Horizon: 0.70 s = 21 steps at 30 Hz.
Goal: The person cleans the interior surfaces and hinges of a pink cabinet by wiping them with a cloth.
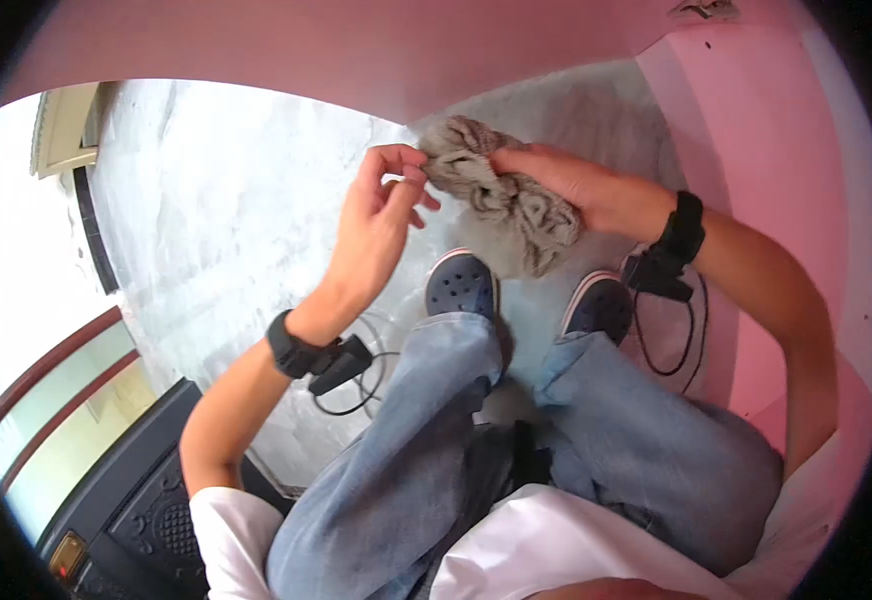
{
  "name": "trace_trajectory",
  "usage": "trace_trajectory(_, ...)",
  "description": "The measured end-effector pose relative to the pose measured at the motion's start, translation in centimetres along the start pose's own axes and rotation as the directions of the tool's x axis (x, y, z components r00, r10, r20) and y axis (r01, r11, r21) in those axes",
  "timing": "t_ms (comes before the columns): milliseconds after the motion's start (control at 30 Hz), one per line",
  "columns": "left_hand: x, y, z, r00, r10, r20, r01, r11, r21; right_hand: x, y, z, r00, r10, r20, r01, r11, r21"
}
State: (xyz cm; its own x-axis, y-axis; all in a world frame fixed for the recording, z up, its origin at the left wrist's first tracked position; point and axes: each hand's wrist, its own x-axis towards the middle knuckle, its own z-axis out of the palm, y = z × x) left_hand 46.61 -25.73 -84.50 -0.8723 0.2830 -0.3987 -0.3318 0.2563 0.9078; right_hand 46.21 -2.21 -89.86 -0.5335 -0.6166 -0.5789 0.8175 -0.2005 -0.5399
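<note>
A crumpled grey-brown cloth (pixel 493 190) with a ribbed, towel-like texture is bunched up above the floor, in front of my feet. My right hand (pixel 556 180) grips it from the right, the fingers lying over its folds and partly sunk in them. On the other side, the thumb and forefinger of my left hand (pixel 388 195) pinch the cloth's left edge, while the other fingers curl loosely below. Each wrist carries a black strap with a small black box and a cable.
Pink panels (pixel 786 150) rise at the right and across the top. Below the cloth are my dark clogs (pixel 461 283) on a pale marbled floor (pixel 226 200). At the lower left stand a black ornamented cabinet or speaker (pixel 146 510) and a red-brown railing (pixel 51 370).
</note>
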Motion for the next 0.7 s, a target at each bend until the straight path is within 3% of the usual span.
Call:
trace_trajectory(133, -0.6, -1.5, -0.7, 0.999, 0.005, -0.031, -0.004, 0.999, 0.034, 1.1, -1.5, 0.8, 0.993, 0.06, -0.097, -0.073, 0.987, -0.14)
trace_trajectory(333, -2.1, -1.4, -2.2, 0.996, -0.001, -0.085, 0.01, 0.995, 0.101, 4.8, -2.8, 3.9, 0.999, -0.033, 0.019, 0.035, 0.988, -0.147)
trace_trajectory(400, -1.7, -1.7, -2.3, 0.992, -0.001, -0.129, 0.003, 1.0, 0.015, 6.3, -2.7, 4.1, 0.997, -0.076, -0.032, 0.07, 0.987, -0.143)
trace_trajectory(467, -0.9, -1.1, -1.9, 0.995, -0.032, -0.096, 0.027, 0.998, -0.05, 7.8, -2.9, 3.5, 0.963, -0.209, -0.168, 0.179, 0.968, -0.178)
trace_trajectory(533, 0.3, -1.0, -1.4, 0.999, -0.034, -0.03, 0.031, 0.997, -0.072, 7.1, -3.5, 2.7, 0.959, -0.196, -0.204, 0.156, 0.968, -0.197)
trace_trajectory(700, 4.2, 1.3, 0.8, 0.973, 0.017, 0.228, -0.024, 0.999, 0.029, 4.5, -5.9, -0.5, 0.926, -0.269, -0.266, 0.275, 0.961, -0.015)
